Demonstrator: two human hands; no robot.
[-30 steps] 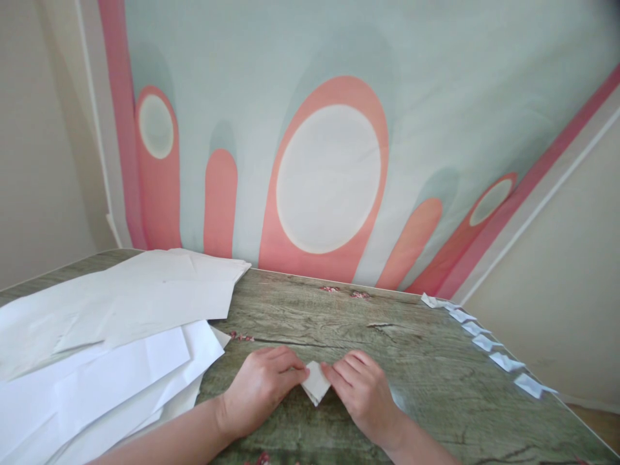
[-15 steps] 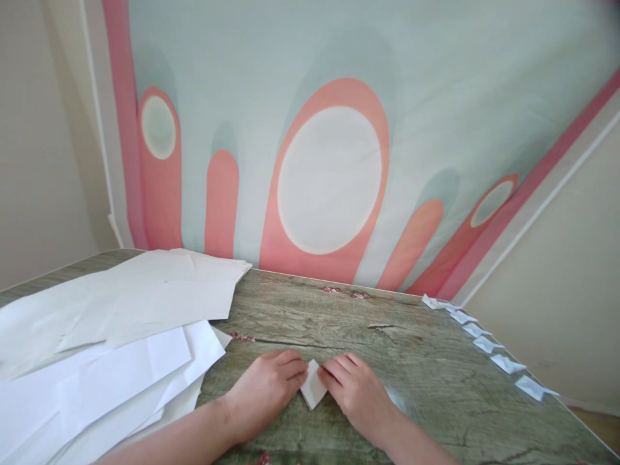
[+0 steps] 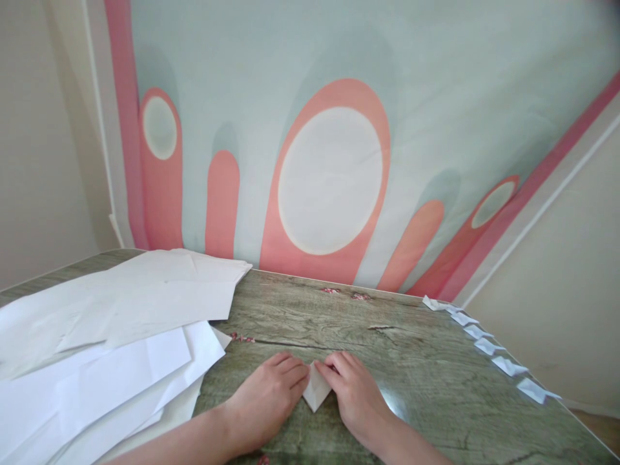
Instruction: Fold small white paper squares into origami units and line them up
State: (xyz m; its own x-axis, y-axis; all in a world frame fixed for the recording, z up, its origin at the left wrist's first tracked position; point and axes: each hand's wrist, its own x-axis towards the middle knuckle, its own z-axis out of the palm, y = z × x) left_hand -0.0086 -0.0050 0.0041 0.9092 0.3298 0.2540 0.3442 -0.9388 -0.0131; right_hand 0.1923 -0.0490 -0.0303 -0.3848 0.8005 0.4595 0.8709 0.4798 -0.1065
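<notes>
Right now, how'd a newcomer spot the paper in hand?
On the wood-patterned table, find the left hand and right hand. Between them is a small folded white paper, the only one held, unlike the loose sheets and right-edge folded pieces.

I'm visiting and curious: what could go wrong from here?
The paper is small, and the left hand and right hand pinch it, so a fold might slip askew. The folded pieces lie along the edge of the table; a knock could tip some off. The sheets lie close by the left forearm, which might drag them.
</notes>
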